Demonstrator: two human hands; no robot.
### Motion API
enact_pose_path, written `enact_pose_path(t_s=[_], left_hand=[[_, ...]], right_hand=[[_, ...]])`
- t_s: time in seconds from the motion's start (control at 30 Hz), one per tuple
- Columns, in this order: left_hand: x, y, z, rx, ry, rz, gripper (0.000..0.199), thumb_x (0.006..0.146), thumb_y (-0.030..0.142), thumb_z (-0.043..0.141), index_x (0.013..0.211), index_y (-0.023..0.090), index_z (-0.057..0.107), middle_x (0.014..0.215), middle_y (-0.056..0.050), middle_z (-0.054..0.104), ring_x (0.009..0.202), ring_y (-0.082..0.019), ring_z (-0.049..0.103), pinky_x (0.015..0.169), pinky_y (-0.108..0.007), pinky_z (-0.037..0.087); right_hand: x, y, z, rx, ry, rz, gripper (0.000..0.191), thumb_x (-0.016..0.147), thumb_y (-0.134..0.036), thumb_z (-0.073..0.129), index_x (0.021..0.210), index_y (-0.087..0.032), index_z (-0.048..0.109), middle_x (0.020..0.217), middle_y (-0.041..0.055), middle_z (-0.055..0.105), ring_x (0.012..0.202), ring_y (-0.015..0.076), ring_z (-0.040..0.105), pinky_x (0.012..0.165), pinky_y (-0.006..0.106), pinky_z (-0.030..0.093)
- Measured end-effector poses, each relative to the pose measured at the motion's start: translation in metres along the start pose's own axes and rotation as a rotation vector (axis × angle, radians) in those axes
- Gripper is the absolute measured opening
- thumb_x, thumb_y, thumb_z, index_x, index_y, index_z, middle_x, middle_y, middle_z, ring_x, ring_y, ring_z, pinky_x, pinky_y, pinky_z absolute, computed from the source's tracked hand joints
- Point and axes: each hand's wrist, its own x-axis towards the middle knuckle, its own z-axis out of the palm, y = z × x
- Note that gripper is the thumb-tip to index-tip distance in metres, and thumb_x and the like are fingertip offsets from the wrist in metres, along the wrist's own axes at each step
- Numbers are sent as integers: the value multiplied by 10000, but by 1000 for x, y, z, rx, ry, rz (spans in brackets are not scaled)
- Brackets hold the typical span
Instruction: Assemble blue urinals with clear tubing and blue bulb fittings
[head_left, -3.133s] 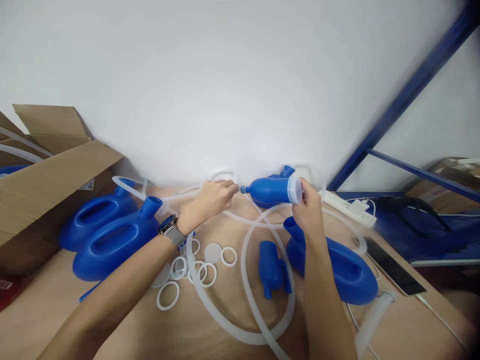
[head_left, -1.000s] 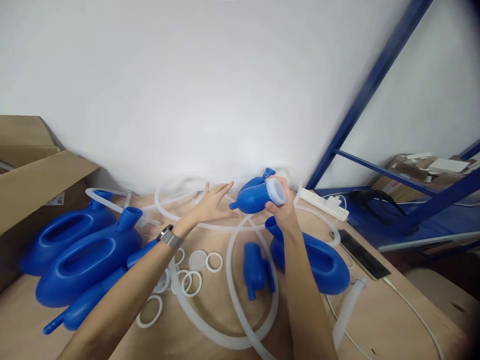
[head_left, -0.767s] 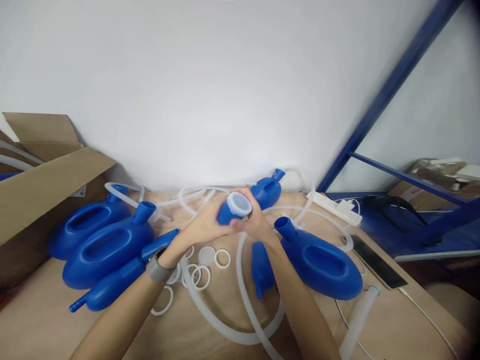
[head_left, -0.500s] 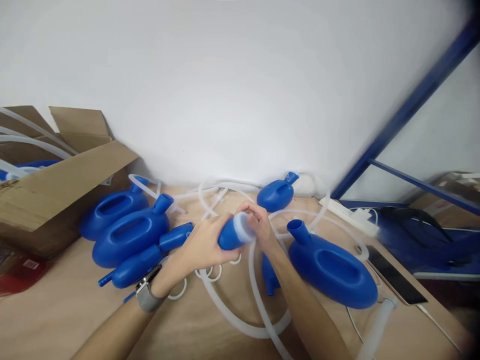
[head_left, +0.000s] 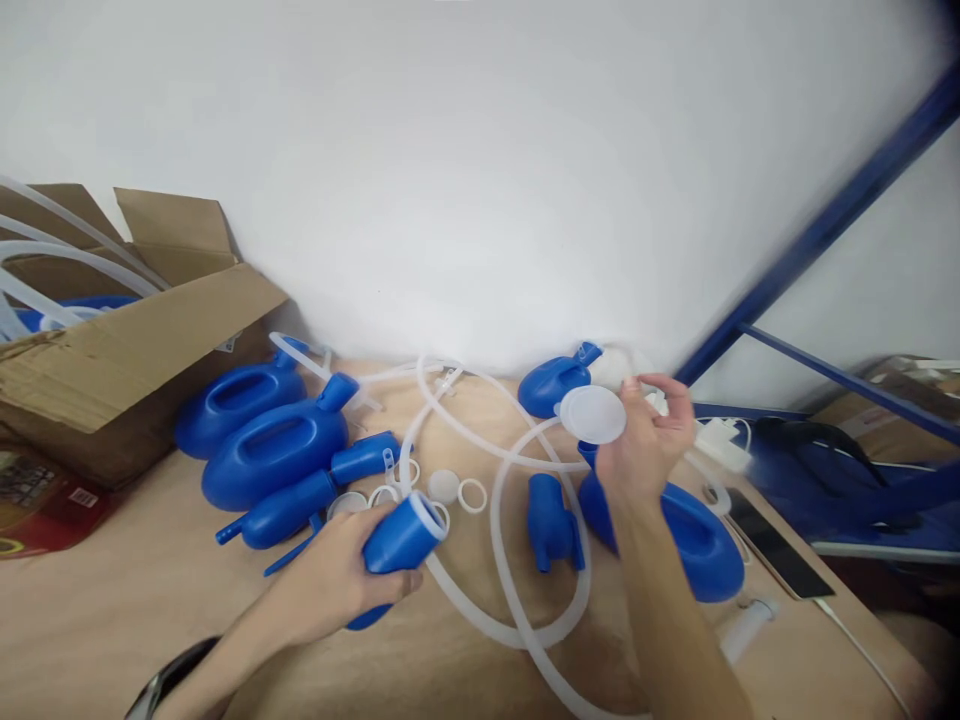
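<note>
My left hand [head_left: 330,570] is wrapped round a blue plastic tube-shaped part [head_left: 403,535], its open mouth with a white rim tilted up to the right. In my right hand [head_left: 649,440], raised over the right side of the table, a translucent white round lid [head_left: 594,414] is pinched and turned flat toward me. Between the hands lie several white rings [head_left: 472,496] and a white disc [head_left: 444,487]. A small blue spouted part [head_left: 551,525] rests near a coiled clear hose [head_left: 499,540]. Below my right hand sits a large blue bottle [head_left: 701,545], partly hidden by the forearm.
At left, blue bottles [head_left: 274,455] with handle openings lie beside an open cardboard box [head_left: 150,340] holding hoses. Another blue bottle [head_left: 553,388] stands by the wall. A phone [head_left: 780,545] with a cable lies near the right edge, below a power strip [head_left: 724,445].
The white lid has come off the blue part. My right hand has carried it up and to the right, while my left hand has moved left and down with the blue part.
</note>
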Motion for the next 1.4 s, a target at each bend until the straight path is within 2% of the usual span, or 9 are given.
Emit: enact_pose_path(t_s=[0.07,0.17,0.27,0.47,0.6,0.7,0.97,1.17,1.4], left_hand=[[-3,-20,2,43,125,-66,451,849,482,677,1238,253,659,1113,-40,781,1019,-306,740,864,-360,556],[6,-33,12,274,249,-173,629,876,569,675,1378,203,577,1149,-107,778,1019,-367,747,811,-414,572],[21,-30,23,562,364,-104,529,924,434,705,1399,225,602,1329,-138,724,1118,-368,724,837,-426,581],[49,-24,28,877,423,151,548,918,260,759,1450,256,630,1449,-165,650,1276,-388,634,934,-502,551],[60,-18,32,870,412,216,569,916,292,773,1461,254,617,1423,-162,662,1244,-386,637,926,-500,543],[63,-13,37,811,413,268,596,899,328,799,1460,254,612,1392,-146,679,1205,-371,650,928,-486,549],[66,-26,21,651,243,515,680,806,337,876,1431,239,628,1367,-125,701,1177,-329,692,947,-429,575],[75,-34,-6,717,266,484,572,882,398,806,1408,245,641,1312,-124,714,1143,-334,713,923,-440,585],[115,-24,21,853,216,454,637,859,249,817,1460,262,606,1473,-181,606,1307,-393,603,1064,-575,475]], right_hand=[[4,16,-9,-153,-179,82,355,873,-564,750,1024,-255,662,578,-77,433,452,113,346,440,258,300],[-23,52,-1,-454,-778,181,375,1013,-517,537,1238,-249,673,662,-41,547,541,153,500,522,282,433],[-55,80,15,-535,-956,155,333,967,-469,630,1172,-236,752,936,46,730,861,235,694,851,401,568],[-60,70,12,-570,-948,36,373,969,-480,663,1240,-242,757,1454,138,630,1436,350,480,1231,556,317],[-67,50,14,-359,-929,55,300,993,-522,642,1078,-254,748,1119,54,738,1094,247,655,1015,392,490],[-76,48,20,-300,-820,100,412,1016,-567,572,799,-223,634,799,-2,639,784,182,592,756,308,469],[-73,47,-4,-299,-819,62,574,1039,-649,451,649,-228,440,638,-23,493,621,145,451,632,296,377],[-55,58,-17,-381,-836,62,564,1076,-593,405,651,-230,480,646,-13,521,638,161,506,647,300,422],[-58,68,6,-666,-1155,-82,420,989,-562,625,941,-177,785,1150,145,759,1099,308,674,990,419,500]])
